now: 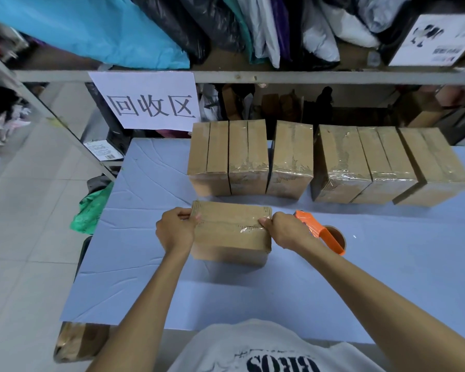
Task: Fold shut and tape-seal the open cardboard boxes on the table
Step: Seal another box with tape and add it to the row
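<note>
A closed cardboard box (230, 236) lies on the blue table (151, 264) in front of me, with clear tape along its top seam. My left hand (175, 230) grips the box's left end, thumb and fingers curled over the top edge. My right hand (285, 232) holds the right end, its thumb pressing the tape near the corner. An orange tape dispenser (323, 233) with its roll lies on the table just right of my right hand; whether they touch is hidden.
Several taped cardboard boxes (290, 157) stand in a row along the table's back. Behind them a metal shelf rack (253, 76) carries bags and a white paper sign (148, 102). A green bag (91, 208) hangs off the table's left edge.
</note>
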Action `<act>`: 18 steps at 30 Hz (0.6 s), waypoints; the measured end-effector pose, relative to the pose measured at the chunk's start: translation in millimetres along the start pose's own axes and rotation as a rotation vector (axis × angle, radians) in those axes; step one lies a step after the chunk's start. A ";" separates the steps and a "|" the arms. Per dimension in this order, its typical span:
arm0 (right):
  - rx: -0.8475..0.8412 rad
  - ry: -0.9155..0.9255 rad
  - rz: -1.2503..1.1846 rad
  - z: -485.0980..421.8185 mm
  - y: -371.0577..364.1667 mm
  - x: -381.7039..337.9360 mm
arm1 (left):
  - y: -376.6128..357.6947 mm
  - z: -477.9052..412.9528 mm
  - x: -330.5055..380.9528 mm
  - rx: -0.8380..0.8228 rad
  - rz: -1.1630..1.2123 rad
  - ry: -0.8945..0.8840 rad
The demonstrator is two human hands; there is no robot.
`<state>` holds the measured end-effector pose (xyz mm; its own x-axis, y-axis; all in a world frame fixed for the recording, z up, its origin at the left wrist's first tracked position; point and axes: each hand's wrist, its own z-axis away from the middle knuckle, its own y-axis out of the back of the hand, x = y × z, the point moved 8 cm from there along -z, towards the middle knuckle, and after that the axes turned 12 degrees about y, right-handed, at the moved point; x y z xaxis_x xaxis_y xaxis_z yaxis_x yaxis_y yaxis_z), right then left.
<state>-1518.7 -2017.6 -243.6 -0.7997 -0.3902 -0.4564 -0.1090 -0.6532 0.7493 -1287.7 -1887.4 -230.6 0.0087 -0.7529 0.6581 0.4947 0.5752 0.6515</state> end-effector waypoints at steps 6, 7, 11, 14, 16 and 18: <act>0.066 -0.037 -0.127 -7.4 3.2 5.5 | -0.2 -2.2 -4.5 -0.030 -0.026 0.054; 0.088 -0.044 -0.162 -9.8 3.0 7.6 | 0.3 -3.0 -5.4 -0.035 -0.019 0.074; 0.208 -0.060 -0.167 -10.4 3.8 8.0 | 1.4 -2.7 -4.8 -0.023 0.012 0.106; 0.230 -0.050 -0.214 -5.4 4.8 8.1 | 1.8 -2.1 -5.4 -0.015 0.019 0.114; 0.180 -0.047 -0.184 -1.7 5.5 5.7 | 1.2 -2.4 -6.1 -0.028 0.008 0.100; 0.118 -0.041 -0.154 2.0 5.5 1.7 | 0.9 -4.0 -5.5 -0.040 -0.026 0.066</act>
<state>-1521.9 -2020.6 -239.3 -0.7913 -0.2634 -0.5518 -0.2980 -0.6219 0.7242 -1283.9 -1884.0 -235.1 0.0518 -0.7875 0.6141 0.5298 0.5430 0.6516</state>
